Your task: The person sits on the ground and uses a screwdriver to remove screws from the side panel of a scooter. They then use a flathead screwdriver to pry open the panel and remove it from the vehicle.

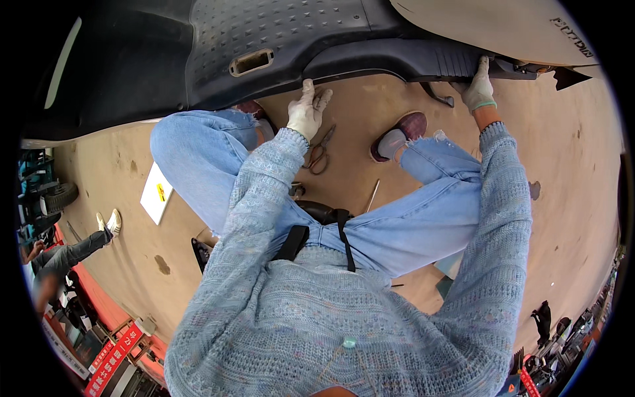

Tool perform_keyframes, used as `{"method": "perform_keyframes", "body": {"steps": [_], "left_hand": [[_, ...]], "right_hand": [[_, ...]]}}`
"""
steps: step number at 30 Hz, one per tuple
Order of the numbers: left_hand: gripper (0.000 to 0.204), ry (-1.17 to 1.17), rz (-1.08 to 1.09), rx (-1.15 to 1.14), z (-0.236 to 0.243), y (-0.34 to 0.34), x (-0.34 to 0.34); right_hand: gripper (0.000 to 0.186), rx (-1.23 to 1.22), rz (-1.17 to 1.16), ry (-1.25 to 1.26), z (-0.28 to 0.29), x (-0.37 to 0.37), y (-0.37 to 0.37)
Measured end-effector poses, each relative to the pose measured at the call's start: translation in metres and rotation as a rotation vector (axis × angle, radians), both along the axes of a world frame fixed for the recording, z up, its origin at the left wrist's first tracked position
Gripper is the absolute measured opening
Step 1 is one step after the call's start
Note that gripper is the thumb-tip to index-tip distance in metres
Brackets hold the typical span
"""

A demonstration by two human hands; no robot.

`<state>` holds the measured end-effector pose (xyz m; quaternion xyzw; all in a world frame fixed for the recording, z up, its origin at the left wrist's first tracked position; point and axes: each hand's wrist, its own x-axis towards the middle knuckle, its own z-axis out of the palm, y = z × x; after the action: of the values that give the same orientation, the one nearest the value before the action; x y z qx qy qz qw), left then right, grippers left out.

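A black dimpled plastic floor panel (pixel 264 30) of a vehicle lies in front of me, with a long black side trim (pixel 370 56) along its near edge. My left hand (pixel 306 114), in a white glove, is at the trim's lower edge with its fingers apart; one fingertip meets the edge. At the trim's right end my right hand (pixel 479 91), gloved too, grips it, one digit on top and the others partly hidden below. A rectangular opening (pixel 252 62) shows in the panel. Scissors (pixel 318 157) lie on the floor below my left hand.
A beige body panel (pixel 503 26) overhangs at the upper right. A black lever (pixel 438 95) sticks out under the trim. On the floor are a thin rod (pixel 373 196) and a white box (pixel 157 193). Another person's leg (pixel 83 248) is at the left, near vehicles and red signs.
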<state>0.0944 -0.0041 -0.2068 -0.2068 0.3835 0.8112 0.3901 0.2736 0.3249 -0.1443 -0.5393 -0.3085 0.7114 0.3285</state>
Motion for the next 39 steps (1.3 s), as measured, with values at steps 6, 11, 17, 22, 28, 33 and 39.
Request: {"method": "perform_keyframes", "body": {"steps": [6,11,17,22,28,33,39], "left_hand": [[0.039,0.015,0.012,0.08,-0.011,-0.006,-0.007],[0.044,0.076,-0.06,0.054,-0.01,-0.001,-0.008],[0.059,0.08,-0.146,0.098,-0.018,0.01,-0.008],[0.073,0.129,-0.187,0.12,-0.015,-0.016,-0.02],[0.063,-0.005,-0.205,0.165,-0.012,0.003,-0.008],[0.062,0.019,-0.149,0.157,-0.007,-0.011,-0.013],[0.068,0.049,-0.139,0.172,-0.017,-0.005,-0.011]], "right_hand": [[0.075,0.185,0.195,-0.118,-0.025,0.006,0.017],[0.067,0.117,0.173,-0.106,0.015,0.011,-0.006],[0.074,0.303,0.285,-0.333,-0.001,0.032,0.024],[0.07,1.376,0.588,-0.944,0.016,0.02,-0.013],[0.066,0.721,0.323,-0.743,-0.057,0.017,0.068],[0.059,0.455,0.558,-0.414,-0.028,0.02,0.049],[0.058,0.265,0.381,-0.376,0.036,0.028,0.012]]}}
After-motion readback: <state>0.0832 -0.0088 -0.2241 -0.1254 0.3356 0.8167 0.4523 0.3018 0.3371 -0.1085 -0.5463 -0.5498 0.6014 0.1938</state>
